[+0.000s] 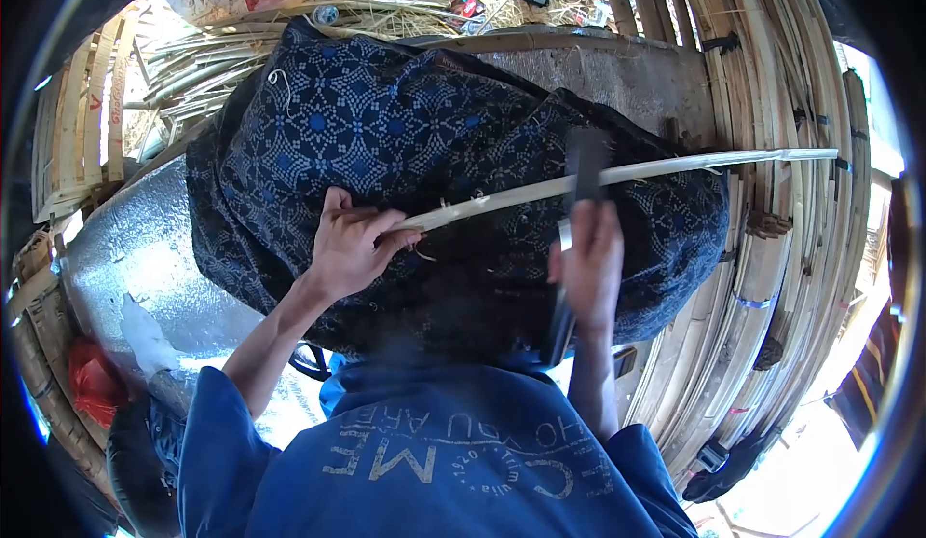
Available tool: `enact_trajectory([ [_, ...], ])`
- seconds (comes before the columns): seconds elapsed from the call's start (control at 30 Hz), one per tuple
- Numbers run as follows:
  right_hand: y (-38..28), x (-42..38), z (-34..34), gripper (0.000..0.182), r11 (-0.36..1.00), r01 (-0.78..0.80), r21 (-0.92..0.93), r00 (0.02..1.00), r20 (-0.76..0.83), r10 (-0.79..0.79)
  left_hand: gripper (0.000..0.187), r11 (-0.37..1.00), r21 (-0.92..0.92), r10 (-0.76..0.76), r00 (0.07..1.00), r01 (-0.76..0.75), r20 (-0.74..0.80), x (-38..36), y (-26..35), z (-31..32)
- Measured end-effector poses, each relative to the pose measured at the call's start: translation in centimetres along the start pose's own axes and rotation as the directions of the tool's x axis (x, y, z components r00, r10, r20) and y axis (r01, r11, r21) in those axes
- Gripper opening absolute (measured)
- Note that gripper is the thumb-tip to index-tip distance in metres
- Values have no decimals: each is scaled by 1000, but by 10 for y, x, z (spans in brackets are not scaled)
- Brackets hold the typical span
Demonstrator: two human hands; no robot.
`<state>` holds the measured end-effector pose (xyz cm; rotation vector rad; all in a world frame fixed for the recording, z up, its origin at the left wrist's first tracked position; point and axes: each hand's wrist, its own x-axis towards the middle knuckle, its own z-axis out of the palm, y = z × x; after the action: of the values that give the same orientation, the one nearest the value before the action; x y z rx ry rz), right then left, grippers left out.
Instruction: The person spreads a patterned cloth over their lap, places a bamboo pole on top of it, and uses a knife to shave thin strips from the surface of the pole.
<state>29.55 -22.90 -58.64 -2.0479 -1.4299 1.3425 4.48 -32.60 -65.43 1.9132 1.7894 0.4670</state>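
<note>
My left hand (355, 241) grips the near end of a long pale bamboo strip (511, 195), thumb and fingers closed round it. From there the strip runs to the right across my lap, its far end over the bamboo bundles. My right hand (590, 263) is wrapped round a knife (586, 157), both blurred by motion. The dark blade stands upright where it crosses the strip; whether it cuts in cannot be made out. Its long handle (559, 321) extends below my hand. Under both hands a dark blue patterned cloth (357, 123) covers my legs, with thin curled shavings on it.
Stacked bamboo slats (762, 75) stand along the right side, tied in bundles. Thin bamboo strips (207, 80) lie at the upper left, with shavings and litter beyond. A silvery sheet (145, 248) is on the left, near a red bag (95, 384).
</note>
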Motion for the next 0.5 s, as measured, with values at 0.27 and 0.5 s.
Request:
enact_trajectory([
  [0.27,36,-14,45,23,689,644,-332,745,71,-663,22,999,37,29,998,-27,-47,-3,-1,2],
  [0.5,38,-24,74,16,801,535,-267,844,194,-499,22,1000,-1,5,999,-5,-35,0,-1,6],
])
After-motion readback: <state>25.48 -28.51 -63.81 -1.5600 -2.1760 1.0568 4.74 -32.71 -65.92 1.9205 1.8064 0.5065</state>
